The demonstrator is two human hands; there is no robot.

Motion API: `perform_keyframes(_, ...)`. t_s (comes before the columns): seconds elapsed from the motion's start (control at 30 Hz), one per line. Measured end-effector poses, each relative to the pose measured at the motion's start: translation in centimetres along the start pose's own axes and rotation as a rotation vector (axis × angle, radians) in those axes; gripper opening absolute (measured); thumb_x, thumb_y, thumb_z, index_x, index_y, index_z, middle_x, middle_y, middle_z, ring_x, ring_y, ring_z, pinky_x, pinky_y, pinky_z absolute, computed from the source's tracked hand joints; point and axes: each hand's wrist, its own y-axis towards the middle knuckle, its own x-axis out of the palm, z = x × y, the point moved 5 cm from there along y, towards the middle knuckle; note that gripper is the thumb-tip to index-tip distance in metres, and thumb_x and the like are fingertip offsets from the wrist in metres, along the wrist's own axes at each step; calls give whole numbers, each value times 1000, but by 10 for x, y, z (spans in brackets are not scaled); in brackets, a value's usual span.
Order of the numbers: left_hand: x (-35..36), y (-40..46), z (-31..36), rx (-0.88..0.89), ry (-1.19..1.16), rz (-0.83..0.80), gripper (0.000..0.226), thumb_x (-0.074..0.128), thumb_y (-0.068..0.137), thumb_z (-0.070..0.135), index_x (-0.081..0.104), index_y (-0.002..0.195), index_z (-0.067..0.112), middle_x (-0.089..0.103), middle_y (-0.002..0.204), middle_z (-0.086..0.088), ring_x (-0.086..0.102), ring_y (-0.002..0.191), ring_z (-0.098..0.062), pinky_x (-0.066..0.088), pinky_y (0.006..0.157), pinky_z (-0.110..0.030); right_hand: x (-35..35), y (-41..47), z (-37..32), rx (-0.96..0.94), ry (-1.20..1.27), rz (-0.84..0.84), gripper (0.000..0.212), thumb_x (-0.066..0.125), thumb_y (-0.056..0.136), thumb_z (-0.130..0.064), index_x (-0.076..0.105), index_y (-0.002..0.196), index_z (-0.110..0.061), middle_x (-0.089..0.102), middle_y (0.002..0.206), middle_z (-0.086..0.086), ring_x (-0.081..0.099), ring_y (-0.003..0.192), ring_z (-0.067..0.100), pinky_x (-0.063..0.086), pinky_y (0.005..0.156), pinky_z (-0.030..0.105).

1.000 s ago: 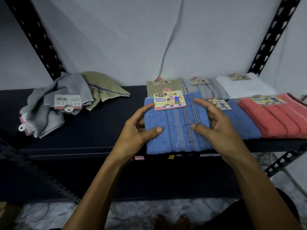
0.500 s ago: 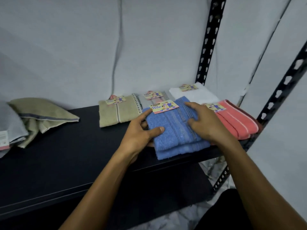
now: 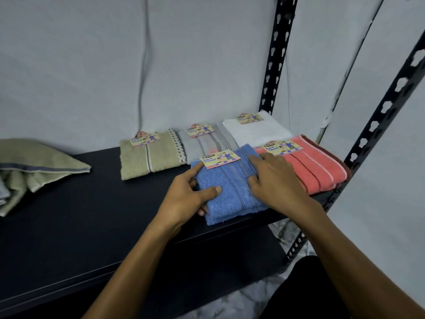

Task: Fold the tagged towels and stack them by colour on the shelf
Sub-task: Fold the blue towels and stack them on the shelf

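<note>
A folded blue towel [image 3: 230,192] with a paper tag lies on top of another blue towel at the front right of the black shelf [image 3: 92,215]. My left hand [image 3: 186,199] grips its left edge, thumb on top and fingers underneath. My right hand [image 3: 276,180] lies on its right side with fingers bent over the towel. Folded towels sit around it: coral [image 3: 317,166] to the right, white [image 3: 255,130], grey [image 3: 204,141] and beige [image 3: 149,157] behind.
An unfolded beige towel [image 3: 30,166] lies heaped at the shelf's left end, with a bit of grey cloth at the frame edge. Black perforated uprights [image 3: 276,54] stand at the right back and right front. A white wall closes the back.
The view has swung right and closer. Both hands have set the blue towel onto the blue one beside the coral stack and stay on it.
</note>
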Motion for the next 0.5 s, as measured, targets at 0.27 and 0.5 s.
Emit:
perform_keyframes(0.27,-16,1,7,29,-14,82,53,70,90,22,49,138,21,72,106,-6,63,53,-26,49,46,-28,-16,15,-6,-17,-60,206,34,41,99,-42,63,107,-17,59,122,5,42,126,28,29,102,45)
perform_keyframes(0.5,-71,6,3,97,491,302,31,71,88,25,66,119,23,73,102,4,71,85,-10,54,91,-34,12,29,-39,-177,86,-160,83,9,79,-83,14,153,-46,6,165,6,-3,150,34,7,120,51)
